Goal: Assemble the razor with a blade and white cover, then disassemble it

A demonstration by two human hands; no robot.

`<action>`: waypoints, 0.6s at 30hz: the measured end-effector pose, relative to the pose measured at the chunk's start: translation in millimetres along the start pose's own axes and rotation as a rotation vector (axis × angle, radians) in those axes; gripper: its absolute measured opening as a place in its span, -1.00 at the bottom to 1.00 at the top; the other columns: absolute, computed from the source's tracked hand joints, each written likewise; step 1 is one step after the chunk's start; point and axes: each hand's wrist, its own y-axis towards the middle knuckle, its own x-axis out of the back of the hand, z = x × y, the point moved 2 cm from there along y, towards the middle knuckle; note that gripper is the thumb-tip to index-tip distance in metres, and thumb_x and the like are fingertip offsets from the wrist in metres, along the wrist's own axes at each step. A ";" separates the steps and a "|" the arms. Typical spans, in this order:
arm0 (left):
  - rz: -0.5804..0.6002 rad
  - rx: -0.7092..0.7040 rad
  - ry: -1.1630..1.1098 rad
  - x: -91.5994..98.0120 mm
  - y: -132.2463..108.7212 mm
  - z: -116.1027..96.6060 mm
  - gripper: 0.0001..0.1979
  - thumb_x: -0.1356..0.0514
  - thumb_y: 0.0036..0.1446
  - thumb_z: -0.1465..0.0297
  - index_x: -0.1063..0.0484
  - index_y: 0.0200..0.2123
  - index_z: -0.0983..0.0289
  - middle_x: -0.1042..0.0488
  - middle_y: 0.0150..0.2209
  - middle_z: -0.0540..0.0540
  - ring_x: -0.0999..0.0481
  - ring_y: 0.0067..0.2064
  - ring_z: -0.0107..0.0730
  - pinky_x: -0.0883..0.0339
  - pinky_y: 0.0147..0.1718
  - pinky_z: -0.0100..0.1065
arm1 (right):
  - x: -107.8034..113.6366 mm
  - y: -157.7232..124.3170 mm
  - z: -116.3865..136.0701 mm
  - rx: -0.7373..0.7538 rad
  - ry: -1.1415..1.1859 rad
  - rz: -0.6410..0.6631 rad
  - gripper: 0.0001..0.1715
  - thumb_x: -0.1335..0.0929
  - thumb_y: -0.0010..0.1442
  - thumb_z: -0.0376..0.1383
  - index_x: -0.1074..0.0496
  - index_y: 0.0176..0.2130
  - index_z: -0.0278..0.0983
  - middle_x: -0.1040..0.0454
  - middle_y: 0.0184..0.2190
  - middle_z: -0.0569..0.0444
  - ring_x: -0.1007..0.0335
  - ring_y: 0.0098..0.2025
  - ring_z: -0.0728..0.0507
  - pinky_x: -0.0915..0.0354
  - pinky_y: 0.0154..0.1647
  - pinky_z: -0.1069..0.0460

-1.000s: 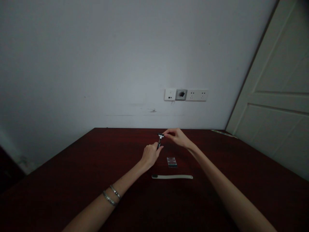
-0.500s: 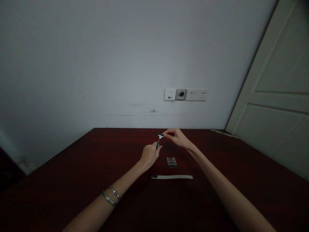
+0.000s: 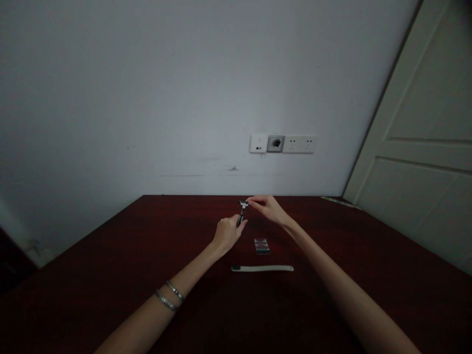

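Above the far half of the dark red table, my left hand (image 3: 227,233) is closed around the handle of a razor (image 3: 242,212), whose T-shaped head points up and away from me. My right hand (image 3: 268,208) pinches the right end of the razor's head between thumb and fingertips. Nearer to me, a small clear plastic case (image 3: 261,246) lies on the table with something dark green at its near end. In front of that case is a pale toothbrush-like stick (image 3: 262,268) with a dark patch at its left end, touched by neither hand.
The table (image 3: 110,255) reaches back to a grey-white wall. Sockets and switch plates (image 3: 282,144) are set in that wall. A pale panelled door (image 3: 424,147) stands at the right, with a thin strip (image 3: 339,202) at the table's far right edge.
The razor's head has tilted slightly, now showing more of its face. Both hands keep their grips, with barely any shift.
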 end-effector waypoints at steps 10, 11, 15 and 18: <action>-0.063 -0.055 -0.187 -1.2 1.2 2.1 -0.71 -0.09 0.14 0.22 -0.39 -0.48 0.31 -0.44 -0.59 0.04 -0.41 -0.56 -0.43 -0.13 -0.52 -0.46 | -1.4 0.9 1.2 -0.075 0.058 -0.063 -0.70 -0.30 0.08 -0.18 -0.53 -0.32 -0.32 -0.56 -0.33 0.00 -0.43 -0.27 -0.14 -0.27 -0.18 -0.03; -0.069 -0.063 -0.206 -1.4 1.0 2.2 -0.71 -0.09 0.14 0.23 -0.39 -0.48 0.31 -0.43 -0.59 0.03 -0.39 -0.57 -0.45 -0.13 -0.52 -0.46 | -1.5 1.0 1.0 -0.083 0.060 -0.068 -0.70 -0.30 0.08 -0.18 -0.53 -0.32 -0.32 -0.56 -0.33 0.00 -0.43 -0.28 -0.14 -0.27 -0.19 -0.02; -0.089 -0.083 -0.253 -2.9 0.2 3.6 -0.72 -0.10 0.14 0.24 -0.38 -0.49 0.31 -0.41 -0.61 0.01 -0.36 -0.59 -0.49 -0.12 -0.53 -0.48 | -1.5 1.1 0.3 -0.113 0.068 -0.103 -0.68 -0.30 0.06 -0.17 -0.53 -0.31 -0.34 -0.55 -0.38 0.02 -0.41 -0.32 -0.12 -0.27 -0.23 0.00; -0.102 -0.090 -0.260 -3.9 -0.1 5.1 -0.72 -0.10 0.13 0.24 -0.38 -0.49 0.31 -0.41 -0.61 0.01 -0.36 -0.59 -0.50 -0.12 -0.53 -0.48 | -1.3 1.4 0.7 -0.121 0.076 -0.131 -0.65 -0.31 0.06 -0.16 -0.53 -0.31 -0.36 -0.55 -0.40 0.01 -0.41 -0.35 -0.11 -0.27 -0.25 0.01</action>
